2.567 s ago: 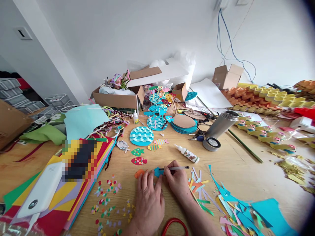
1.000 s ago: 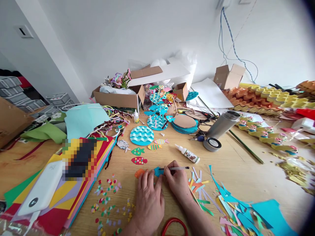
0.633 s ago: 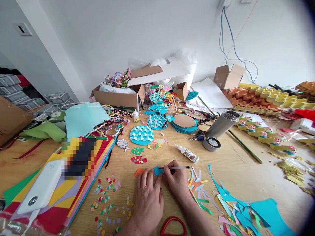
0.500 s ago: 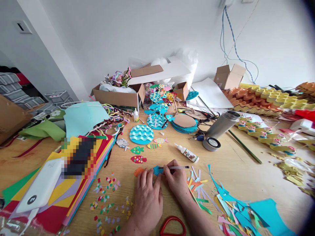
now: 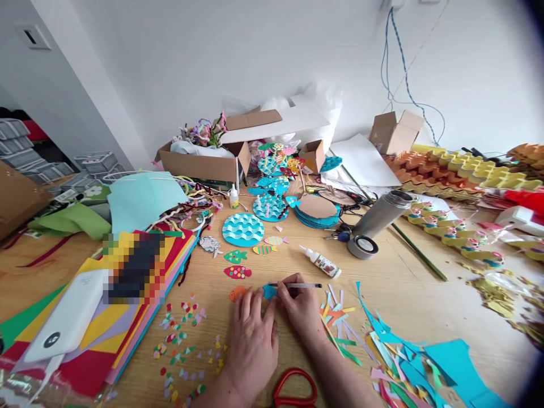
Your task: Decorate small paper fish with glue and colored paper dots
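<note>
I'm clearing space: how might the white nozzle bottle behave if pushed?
The bottle would probably roll, lying on its rounded side. Its tapered nozzle may make it curve. It looks plastic, so it could give slightly if squeezed.

Pen (image 5: 311,285) is in right hand (image 5: 301,300), cutout (image 5: 268,292) at left hand (image 5: 254,334), scissors (image 5: 295,402) nearer, between forearms, power bank (image 5: 66,317) on paper stack (image 5: 91,371) left, strips (image 5: 339,315) right, glue (image 5: 324,264) behind, flask (image 5: 381,215) behind-right, discs (image 5: 317,207) left of flask, egg trays (image 5: 437,170) back right.

A craft workspace, shown by the stacked coloured sheets (image 5: 96,365), glue bottle (image 5: 322,263), paper scraps (image 5: 457,362) and egg cartons (image 5: 433,170).
</note>
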`<state>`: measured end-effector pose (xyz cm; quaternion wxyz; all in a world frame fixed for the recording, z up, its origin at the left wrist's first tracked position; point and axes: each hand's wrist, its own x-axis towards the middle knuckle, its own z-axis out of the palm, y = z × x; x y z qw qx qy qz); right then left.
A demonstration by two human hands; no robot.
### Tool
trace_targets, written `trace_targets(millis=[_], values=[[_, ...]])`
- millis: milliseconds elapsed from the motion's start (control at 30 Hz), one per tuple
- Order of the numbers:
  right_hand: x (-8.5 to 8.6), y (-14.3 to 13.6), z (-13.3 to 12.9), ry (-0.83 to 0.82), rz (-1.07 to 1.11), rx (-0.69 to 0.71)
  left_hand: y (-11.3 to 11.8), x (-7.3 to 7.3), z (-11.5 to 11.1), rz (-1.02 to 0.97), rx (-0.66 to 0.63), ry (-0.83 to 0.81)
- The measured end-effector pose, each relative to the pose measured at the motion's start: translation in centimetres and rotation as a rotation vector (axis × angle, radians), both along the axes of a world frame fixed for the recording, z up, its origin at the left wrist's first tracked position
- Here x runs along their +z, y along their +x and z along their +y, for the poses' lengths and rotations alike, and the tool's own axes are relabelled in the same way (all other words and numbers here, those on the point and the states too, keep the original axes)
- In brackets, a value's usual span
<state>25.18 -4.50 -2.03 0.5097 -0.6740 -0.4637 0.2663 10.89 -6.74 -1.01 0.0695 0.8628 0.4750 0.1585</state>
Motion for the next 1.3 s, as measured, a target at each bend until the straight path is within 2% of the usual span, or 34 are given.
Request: trace_targets(millis=[333, 633, 933, 1300], values=[[-0.34, 0.01, -0.11, 0.013, 0.033, 0.0, -0.01, 0.16, -0.07, 0.009, 0.002, 0.005], [-0.68, 0.21, 0.12, -0.007, 0.041, 0.031, 0.01, -0.26, -0.07, 0.009, -0.011, 0.065], [-0.55, 0.18, 0.28, -0.019, 0.048, 0.037, 0.12, 0.34, -0.14, 0.016, 0.003, 0.012], [-0.71, 0.17, 0.27, -0.017, 0.05, 0.046, 0.11, 0.16, -0.16, 0.012, 0.005, 0.024]])
